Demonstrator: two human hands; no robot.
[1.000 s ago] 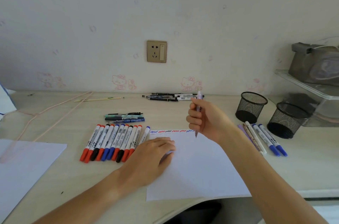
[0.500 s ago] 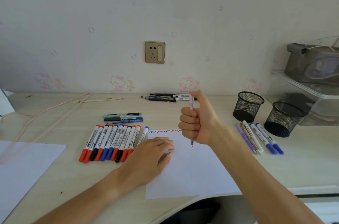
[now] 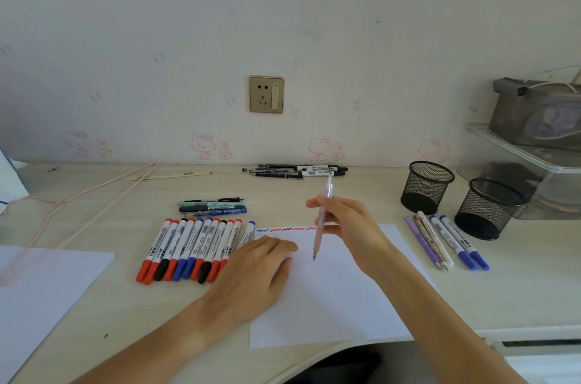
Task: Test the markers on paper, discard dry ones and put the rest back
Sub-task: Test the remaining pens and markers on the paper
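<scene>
**Pink pen held over the test sheet**

The right hand [image 3: 342, 226] pinches a pale pink pen [image 3: 322, 220] between its fingertips, the pen nearly upright with its tip pointing down just above the white paper [image 3: 339, 298]; whether the tip touches the sheet cannot be told. The left hand [image 3: 261, 270] lies flat, fingers relaxed, pressing on the left part of the same paper, which rests on the table [image 3: 125, 320]. Just beyond both hands, along the paper's far edge, runs a line of short blue, red and black squiggles [image 3: 286, 229]. Immediately left of the left hand lies a row of capped red, black and blue markers [image 3: 191, 245], side by side. To the right of the right hand lie a few more pens and blue-capped markers [image 3: 446, 240], and beyond those stand two black mesh cups [image 3: 427, 187].
</scene>
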